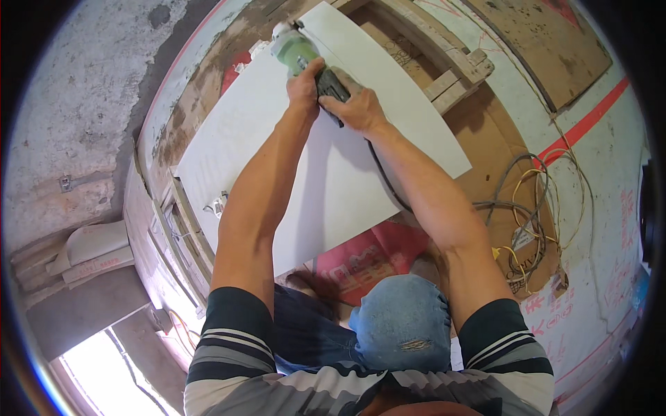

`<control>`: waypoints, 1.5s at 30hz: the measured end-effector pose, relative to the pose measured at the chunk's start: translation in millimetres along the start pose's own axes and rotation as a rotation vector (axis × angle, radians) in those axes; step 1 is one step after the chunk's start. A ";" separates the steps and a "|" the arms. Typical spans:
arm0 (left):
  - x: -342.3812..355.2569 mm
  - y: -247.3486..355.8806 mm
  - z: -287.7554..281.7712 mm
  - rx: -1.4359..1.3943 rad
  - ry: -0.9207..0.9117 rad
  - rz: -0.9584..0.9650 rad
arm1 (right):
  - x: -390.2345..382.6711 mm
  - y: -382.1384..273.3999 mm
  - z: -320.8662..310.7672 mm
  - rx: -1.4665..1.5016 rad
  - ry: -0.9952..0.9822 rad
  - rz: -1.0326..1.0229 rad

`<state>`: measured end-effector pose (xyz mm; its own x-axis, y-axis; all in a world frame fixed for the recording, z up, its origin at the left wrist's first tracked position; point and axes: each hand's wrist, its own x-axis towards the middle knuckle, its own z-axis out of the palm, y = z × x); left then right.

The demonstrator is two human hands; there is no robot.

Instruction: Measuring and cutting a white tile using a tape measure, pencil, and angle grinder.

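Both of my hands grip a green and black angle grinder (297, 55) at the far part of a large white panel (361, 166). My left hand (303, 90) closes around the green body from the left. Around the black rear grip, my right hand (357, 107) is wrapped from the right. The grinder's far end is blurred, and its disc cannot be made out clearly. A faint line runs along the panel beside the tool. From the grip a black cord (381, 170) passes under my right forearm. The panel's near edge lies by my knees.
A wooden frame (444, 87) lies at the far right, and a brown board (548, 48) beyond it. Tangled cables (531, 208) rest on cardboard (485, 132) at right. Red sacking (368, 260) shows below the panel. A small metal clip-like piece (216, 204) sits at the panel's left.
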<state>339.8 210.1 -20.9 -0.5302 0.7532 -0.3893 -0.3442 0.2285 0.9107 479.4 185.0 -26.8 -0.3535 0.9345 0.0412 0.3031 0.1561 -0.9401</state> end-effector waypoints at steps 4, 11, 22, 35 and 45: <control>19.1 9.7 4.3 0.033 -0.019 0.049 | 23.4 1.5 8.3 0.046 0.099 -0.091; 34.2 10.5 2.7 -0.037 -0.067 0.028 | 34.2 0.6 7.5 0.096 0.051 -0.028; 30.7 8.2 -0.4 -0.070 -0.081 0.020 | 31.7 0.0 4.3 0.093 -0.011 0.027; 24.4 6.2 -1.0 -0.056 -0.136 0.032 | 28.5 7.9 5.8 0.088 0.017 0.016; 27.0 10.1 1.2 0.085 -0.137 -0.008 | 31.1 -3.7 -3.8 0.091 -0.048 0.080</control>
<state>322.9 233.5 -22.1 -0.4146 0.8270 -0.3798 -0.2784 0.2821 0.9181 470.7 214.7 -20.8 -0.3737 0.9263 -0.0489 0.2510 0.0502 -0.9667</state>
